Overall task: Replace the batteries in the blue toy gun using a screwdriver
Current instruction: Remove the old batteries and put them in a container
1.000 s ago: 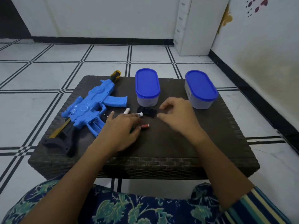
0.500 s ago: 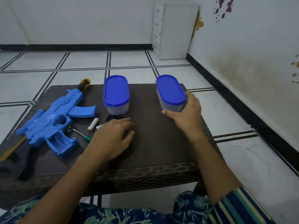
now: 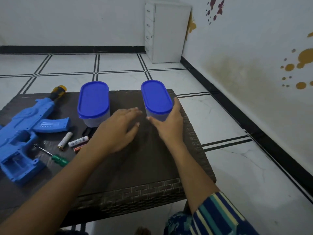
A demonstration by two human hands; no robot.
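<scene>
dark woven table (image 3: 152, 167), right hand (image 3: 169, 126) gripping right blue-lidded container (image 3: 156, 97), left hand (image 3: 116, 131) flat, fingers straight, empty

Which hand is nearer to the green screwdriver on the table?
Left. The left hand is open, a little to the right of the screwdriver. The right hand is farther right, gripping the right-hand tub.

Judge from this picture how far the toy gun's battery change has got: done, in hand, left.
Done: the compartment of the blue toy gun lies open, and three batteries lie loose beside the green screwdriver. In hand: the right hand grips the right blue-lidded container; the left hand hovers open beside it. Left: batteries in, compartment screwed shut.
</scene>
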